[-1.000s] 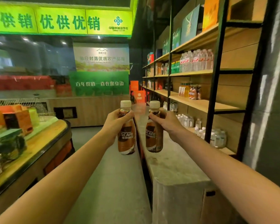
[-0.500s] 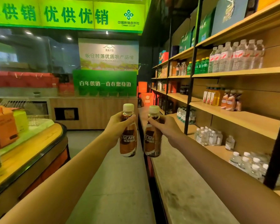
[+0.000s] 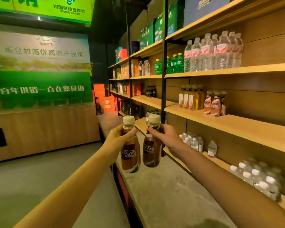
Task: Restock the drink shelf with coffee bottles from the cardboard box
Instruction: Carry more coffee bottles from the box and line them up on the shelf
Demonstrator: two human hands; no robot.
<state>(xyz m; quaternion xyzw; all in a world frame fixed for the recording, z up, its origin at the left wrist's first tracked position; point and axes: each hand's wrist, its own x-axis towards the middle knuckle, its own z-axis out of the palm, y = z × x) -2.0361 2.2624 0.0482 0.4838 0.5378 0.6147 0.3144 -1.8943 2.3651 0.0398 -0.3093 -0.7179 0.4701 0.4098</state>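
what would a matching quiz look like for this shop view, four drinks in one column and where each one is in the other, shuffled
Things
1. green bottles
2. yellow bottles
3. small water bottles
4. cream-capped coffee bottles

Places
A. held up, one in the left hand, one in the right hand
B. on a low shelf, under the other shelved drinks
C. beside the tall water bottles
D. beside the shelved coffee bottles

Pairs: 1-C, 2-D, 3-B, 4-A
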